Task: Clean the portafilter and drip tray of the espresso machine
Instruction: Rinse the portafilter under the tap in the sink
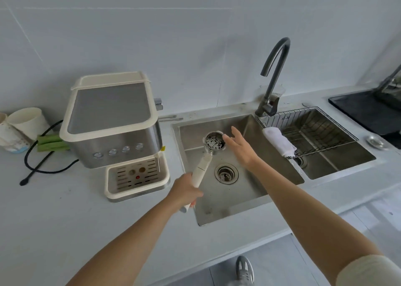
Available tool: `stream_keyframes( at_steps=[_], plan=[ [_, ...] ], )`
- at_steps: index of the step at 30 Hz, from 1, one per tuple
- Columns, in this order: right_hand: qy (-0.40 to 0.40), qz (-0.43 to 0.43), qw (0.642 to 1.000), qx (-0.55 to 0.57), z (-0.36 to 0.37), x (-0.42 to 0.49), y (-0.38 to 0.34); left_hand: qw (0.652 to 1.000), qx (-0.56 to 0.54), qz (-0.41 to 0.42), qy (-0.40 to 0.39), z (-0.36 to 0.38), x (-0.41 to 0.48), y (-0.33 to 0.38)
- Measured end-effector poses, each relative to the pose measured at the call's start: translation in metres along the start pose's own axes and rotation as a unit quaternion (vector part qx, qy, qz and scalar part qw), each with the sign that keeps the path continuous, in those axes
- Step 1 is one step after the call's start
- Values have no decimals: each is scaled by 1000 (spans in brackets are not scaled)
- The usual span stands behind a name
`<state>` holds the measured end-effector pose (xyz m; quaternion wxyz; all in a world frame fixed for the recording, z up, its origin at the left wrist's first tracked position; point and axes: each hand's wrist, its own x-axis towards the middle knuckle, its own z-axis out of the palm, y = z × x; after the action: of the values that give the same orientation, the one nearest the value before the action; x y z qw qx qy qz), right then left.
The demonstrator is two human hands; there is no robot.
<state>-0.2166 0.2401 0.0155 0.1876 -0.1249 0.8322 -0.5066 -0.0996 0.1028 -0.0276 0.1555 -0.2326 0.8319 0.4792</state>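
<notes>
The left grip was curled round the white handle of the portafilter, holding it over the left basin of the sink, its metal basket facing up and speckled with dark grounds, beyond the drain. The right grip was spread wide over the same basin and held nothing, its fingertips just beside the basket's rim; contact could not be told. The espresso machine stood on the worktop just left of the sink, its drip tray seated at its foot. A white cloth lay over a wire rack in the sink's right basin, and the faucet rose behind the sink.
</notes>
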Motion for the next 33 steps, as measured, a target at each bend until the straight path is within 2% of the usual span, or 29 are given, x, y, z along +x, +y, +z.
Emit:
stream_keyframes(
  at_steps=[6, 13, 21, 23, 27, 30, 32, 33],
  plan=[
    [-66, 55, 992, 94, -42, 43, 45, 999, -46, 9, 24, 45, 55, 60],
    [-215, 108, 962, 129, -90, 93, 76, 989, -106, 5, 100, 97, 110, 140],
    [-274, 105, 946, 137, -119, 133, 93, 976, -172, -47, 123, 120, 150, 171],
    [-250, 111, 952, 136, -128, 143, 94, 974, -177, -61, 124, 122, 161, 171],
    [-81, 132, 969, 192, -165, 184, 96, 973, -164, -95, 135, 121, 178, 165],
    [57, 189, 943, 268, -198, 217, 96, 975, -149, -98, 133, 119, 187, 164],
    [95, 233, 921, 299, -217, 242, 100, 975, -144, -102, 132, 117, 193, 163],
    [88, 251, 908, 324, -224, 254, 102, 975, -144, -104, 132, 116, 196, 162]
  ],
)
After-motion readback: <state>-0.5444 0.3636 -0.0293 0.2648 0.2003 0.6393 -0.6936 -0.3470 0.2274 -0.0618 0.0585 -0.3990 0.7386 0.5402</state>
